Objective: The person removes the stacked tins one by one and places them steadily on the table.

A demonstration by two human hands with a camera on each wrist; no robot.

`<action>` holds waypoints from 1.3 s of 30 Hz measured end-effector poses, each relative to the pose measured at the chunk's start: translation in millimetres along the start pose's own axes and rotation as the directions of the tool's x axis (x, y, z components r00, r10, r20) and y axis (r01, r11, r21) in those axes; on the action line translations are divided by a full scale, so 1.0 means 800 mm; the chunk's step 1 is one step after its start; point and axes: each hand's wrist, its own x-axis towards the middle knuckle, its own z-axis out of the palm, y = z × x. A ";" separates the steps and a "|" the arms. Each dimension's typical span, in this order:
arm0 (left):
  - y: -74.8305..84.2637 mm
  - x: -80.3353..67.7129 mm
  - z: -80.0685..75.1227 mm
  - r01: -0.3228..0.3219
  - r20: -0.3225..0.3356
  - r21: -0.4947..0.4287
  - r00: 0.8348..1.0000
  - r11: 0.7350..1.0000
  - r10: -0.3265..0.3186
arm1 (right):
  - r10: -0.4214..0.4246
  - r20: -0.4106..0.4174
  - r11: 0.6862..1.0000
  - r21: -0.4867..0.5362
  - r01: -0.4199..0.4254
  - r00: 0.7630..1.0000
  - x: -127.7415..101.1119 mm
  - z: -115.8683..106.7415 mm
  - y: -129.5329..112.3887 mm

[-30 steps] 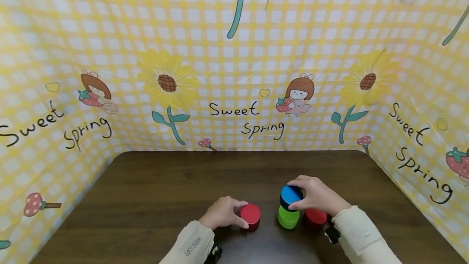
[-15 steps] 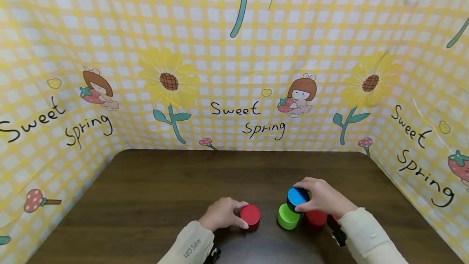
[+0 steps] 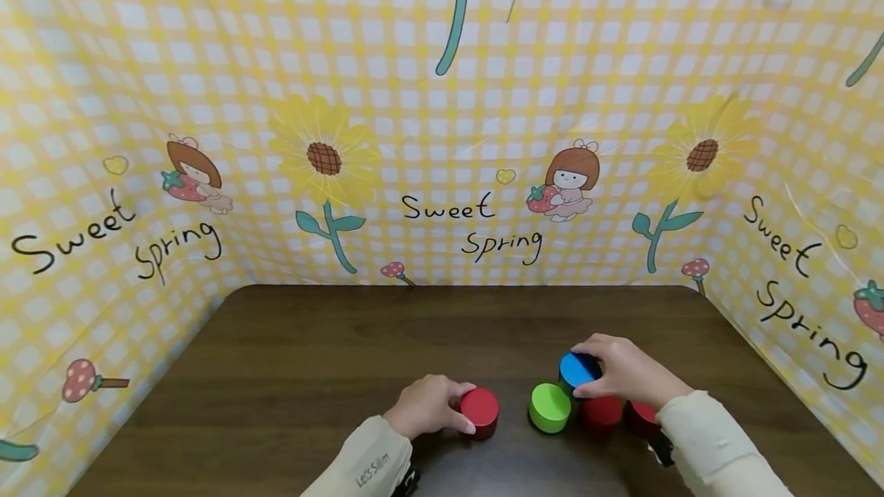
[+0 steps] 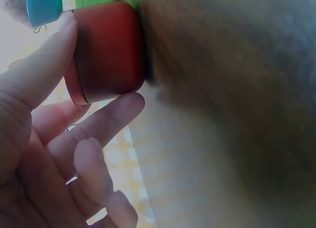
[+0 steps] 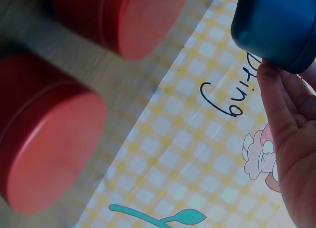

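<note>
Between thumb and fingers, my left hand holds a round red tin that stands on the table. Its lid seam shows in the left wrist view, where the thumb and fingers lie on opposite sides of the red tin. My right hand pinches a round blue tin from the side. In the head view the blue tin is just behind and right of a green tin and overlaps a red tin below the hand. The right wrist view shows the blue tin raised by the fingertips.
Another red tin sits at the right, partly covered by the right sleeve. A dark wooden table carries everything. Yellow checked cloth with printed flowers and lettering surrounds its back and sides.
My right hand has carried the blue tin from on top of the green tin to the right, uncovering the green tin's top. The left hand keeps its hold on the red tin.
</note>
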 end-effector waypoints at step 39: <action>0.007 0.003 -0.003 0.071 0.017 0.020 0.997 0.997 -0.071 | 0.022 -0.076 0.990 -0.139 -0.032 0.997 -0.050 -0.037 0.044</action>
